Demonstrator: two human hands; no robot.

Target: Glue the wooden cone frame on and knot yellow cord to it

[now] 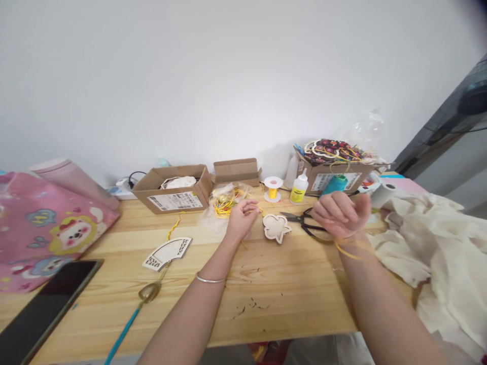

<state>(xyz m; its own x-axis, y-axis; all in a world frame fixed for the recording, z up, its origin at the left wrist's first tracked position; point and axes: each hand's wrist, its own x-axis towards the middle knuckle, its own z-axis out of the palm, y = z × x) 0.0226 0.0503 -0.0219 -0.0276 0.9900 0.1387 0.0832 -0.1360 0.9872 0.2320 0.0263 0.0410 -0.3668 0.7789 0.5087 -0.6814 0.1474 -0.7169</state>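
Observation:
My left hand (243,219) is over the middle of the wooden table, fingers curled in a pinch at a thin yellow cord beside a flower-shaped wooden piece (276,228). My right hand (342,214) is raised at the right with its fingers curled in; a yellow cord (348,251) hangs by its wrist, and whether the fingers grip it is unclear. Black scissors (310,223) lie partly behind the right hand. A fan-shaped wooden piece (167,253) with a yellow cord rests on the left. Behind my left hand sits a plastic bag of yellow cords (224,203).
Along the wall stand a cardboard box (173,190), a yellow thread spool (273,190), a glue bottle (299,187) and a full box (331,177). Cream cloth (437,248) covers the right side. A phone (45,309), pink bag (49,233) and teal-handled tool (125,332) lie left.

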